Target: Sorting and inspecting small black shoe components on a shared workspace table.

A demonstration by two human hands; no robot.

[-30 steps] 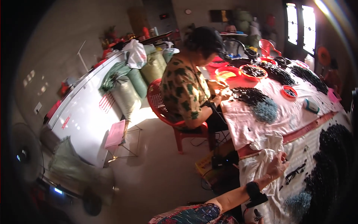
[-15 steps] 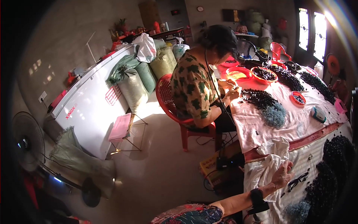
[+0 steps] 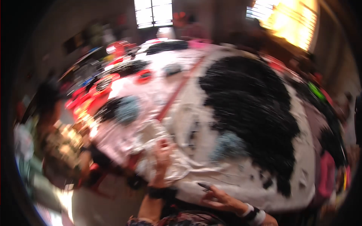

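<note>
Motion blurs the whole view. My left hand point(image 3: 163, 156), with a dark band on its wrist, is at a crumpled white cloth point(image 3: 149, 130) on the table's near left part; its fingers are too smeared to show their grip. My right hand point(image 3: 222, 199) is over the near edge of the table, wearing a dark and a white band at the wrist. At its fingertips is a small dark, pointed thing point(image 3: 204, 186) whose kind I cannot make out. Beyond the hands lie a large heap of small black pieces point(image 3: 249, 105) and a blue-grey clump point(image 3: 230, 147).
A person point(image 3: 62, 145) in a patterned top sits at the left. Red basins point(image 3: 103, 84), a second blue-grey clump point(image 3: 127, 109) and more black pieces stand or lie on a pinkish cloth point(image 3: 151, 92). Black glasses point(image 3: 193, 135) lie near the white cloth. Bright windows point(image 3: 154, 14) are behind.
The view has swung to the right, bringing the big black heap and my right hand into sight. My left hand is still by the white cloth.
</note>
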